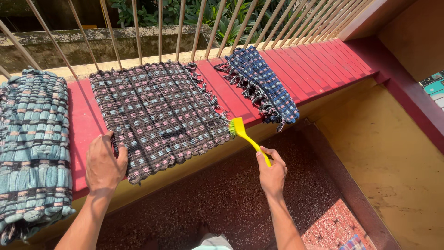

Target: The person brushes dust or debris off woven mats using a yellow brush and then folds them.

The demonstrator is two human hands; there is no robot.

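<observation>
A dark woven rag mat (157, 113) with pink and blue flecks lies across a red ledge (319, 69). My left hand (105, 164) rests flat on the mat's near left corner, fingers spread. My right hand (272, 175) grips the handle of a yellow brush (245, 136) with green bristles. The bristles touch the mat's fringed right edge near its front corner.
A teal woven mat (32, 148) hangs over the ledge at the left, and a dark blue one (261, 83) lies to the right. Slanted metal railing bars (199, 28) rise behind the ledge. Below is a speckled red floor (222, 199) and a yellow wall (393, 153).
</observation>
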